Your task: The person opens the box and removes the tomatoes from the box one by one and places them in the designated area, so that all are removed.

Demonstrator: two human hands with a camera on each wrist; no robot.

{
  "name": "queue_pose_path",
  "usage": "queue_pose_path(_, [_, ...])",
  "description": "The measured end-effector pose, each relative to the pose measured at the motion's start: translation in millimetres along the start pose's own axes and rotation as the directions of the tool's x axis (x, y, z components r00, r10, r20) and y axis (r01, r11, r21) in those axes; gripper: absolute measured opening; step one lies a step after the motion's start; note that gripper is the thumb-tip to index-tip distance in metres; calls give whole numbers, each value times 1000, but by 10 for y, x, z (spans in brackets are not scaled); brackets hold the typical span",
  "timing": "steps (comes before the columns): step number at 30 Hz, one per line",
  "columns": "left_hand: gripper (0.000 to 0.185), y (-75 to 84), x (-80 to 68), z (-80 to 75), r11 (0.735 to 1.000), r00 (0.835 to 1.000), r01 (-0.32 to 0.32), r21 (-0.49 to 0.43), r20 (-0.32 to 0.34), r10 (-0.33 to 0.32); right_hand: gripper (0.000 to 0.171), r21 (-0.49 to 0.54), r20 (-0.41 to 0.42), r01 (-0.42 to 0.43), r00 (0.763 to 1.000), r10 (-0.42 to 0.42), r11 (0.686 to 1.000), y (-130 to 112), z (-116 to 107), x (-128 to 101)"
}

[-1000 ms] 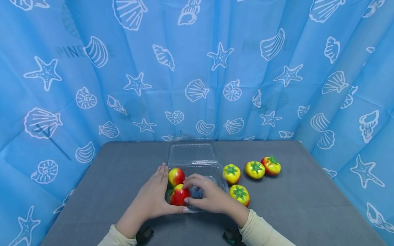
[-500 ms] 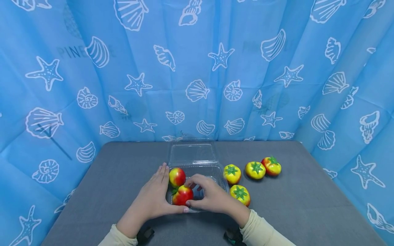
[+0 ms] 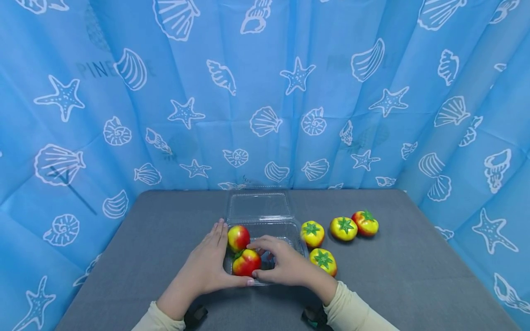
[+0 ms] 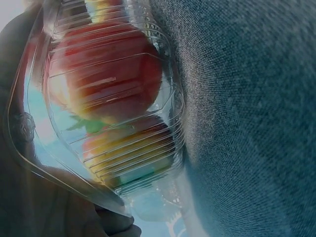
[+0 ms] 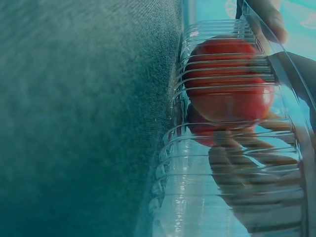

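A clear plastic clamshell box (image 3: pixel 291 231) stands on the grey table with its lid (image 3: pixel 257 206) laid open toward the back. Inside are two red-yellow tomatoes: a far one (image 3: pixel 239 237) and a near one (image 3: pixel 246 262). My left hand (image 3: pixel 207 266) rests flat against the box's left wall, thumb along the front edge. My right hand (image 3: pixel 278 263) reaches into the box, its curled fingers and thumb round the near tomato. Through the ribbed wall (image 4: pixel 173 113) the left wrist view shows both tomatoes (image 4: pixel 108 74). The right wrist view shows the near tomato (image 5: pixel 229 84) and fingers (image 5: pixel 252 158) against it.
Several more tomatoes with green tops lie on the table right of the box: one (image 3: pixel 311 233) by its right wall, one (image 3: pixel 323 261) nearer me, and two (image 3: pixel 343 228) (image 3: pixel 365 223) farther right. A blue shell-print curtain (image 3: pixel 265 92) closes in the table.
The near tomato has shifted slightly to the right and turned inside the box under my right fingers. The left hand and the box have stayed put.
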State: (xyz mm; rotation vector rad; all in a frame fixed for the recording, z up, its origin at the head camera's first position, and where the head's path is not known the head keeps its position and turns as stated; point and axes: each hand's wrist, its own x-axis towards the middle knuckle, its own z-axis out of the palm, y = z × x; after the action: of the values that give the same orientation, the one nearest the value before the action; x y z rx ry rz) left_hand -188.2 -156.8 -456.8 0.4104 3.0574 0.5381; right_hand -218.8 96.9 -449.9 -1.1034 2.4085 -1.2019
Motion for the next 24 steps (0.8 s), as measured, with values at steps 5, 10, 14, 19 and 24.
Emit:
queue_pose_path(5, [145,2,-4,-19,1000,1000,1,-2,-3,-1,55,13,4,10,1000,-10,1000,-11,-16,6])
queue_pose_path(10, [145,10,1,-18,1000,1000,4,-15,-4,-4,52,-3,-19,20,1000,-20,1000,-20,-40,-26])
queue_pose_path(14, [145,18,10,-4,1000,1000,3,-17,3,-3,50,-23,-64,19,998,-20,1000,-45,-89,-85])
queue_pose_path(19, [146,20,14,-7,1000,1000,10,-5,13,-10,51,-32,-119,8,993,-12,999,-102,-191,-165])
queue_pose_path(24, [145,17,9,-25,1000,999,29,-7,29,-29,49,-43,-145,2,989,-8,999,-100,-301,-284])
